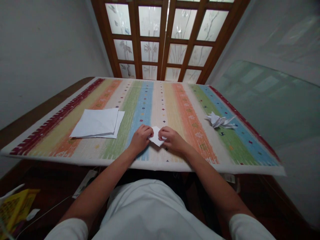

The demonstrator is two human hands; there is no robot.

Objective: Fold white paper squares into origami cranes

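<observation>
A small folded piece of white paper (156,136) lies on the striped cloth near the table's front edge. My left hand (140,137) has its fingers curled and pinches the paper's left side. My right hand (172,139) is closed on the right side of the same paper, fingers pressed onto it. Both hands rest on the cloth, and most of the paper is hidden under the fingers.
A stack of white paper sheets (97,123) lies to the left. Several folded white paper figures (220,120) sit at the right. The striped cloth (185,110) covers a wooden table. A glass panel (270,100) leans at the right. Yellow packaging (15,208) lies on the floor at lower left.
</observation>
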